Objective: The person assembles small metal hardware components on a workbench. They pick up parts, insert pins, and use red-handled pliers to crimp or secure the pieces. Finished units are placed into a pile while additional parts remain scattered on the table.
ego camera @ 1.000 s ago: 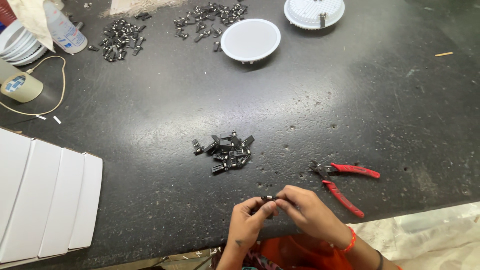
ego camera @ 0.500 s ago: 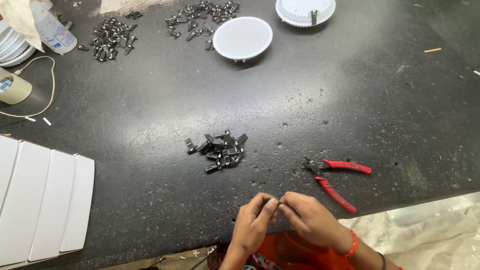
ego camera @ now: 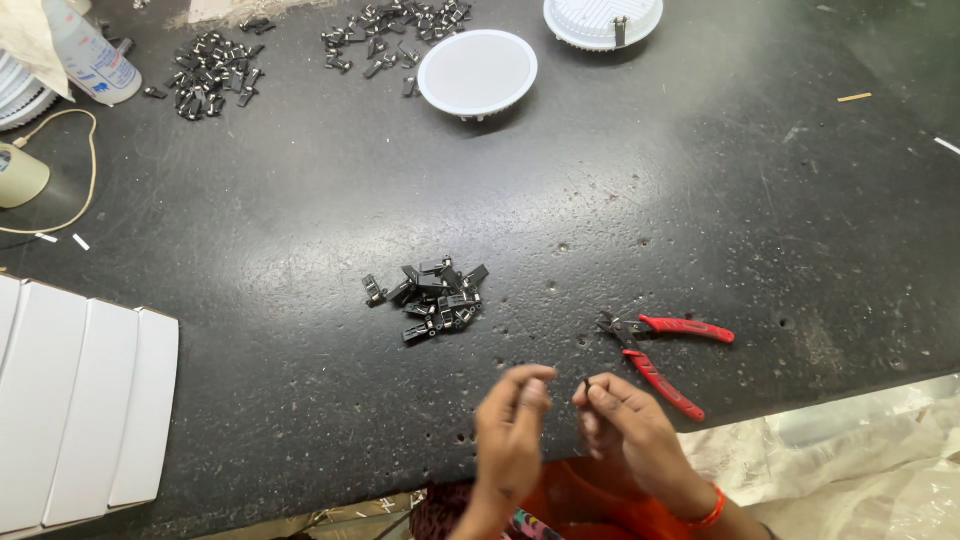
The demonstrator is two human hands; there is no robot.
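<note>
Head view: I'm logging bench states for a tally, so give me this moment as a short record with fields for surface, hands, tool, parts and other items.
surface: dark speckled table
left hand: raised at the near edge, fingers curled, nothing visible in it
right hand: pinches a tiny dark part at the fingertips
tool: red-handled pliers, lying right of the hands, untouched
parts: small pile of black clips ahead of the hands; more clip piles at the far edge
other: two round white lamp housings; white boxes at left
</note>
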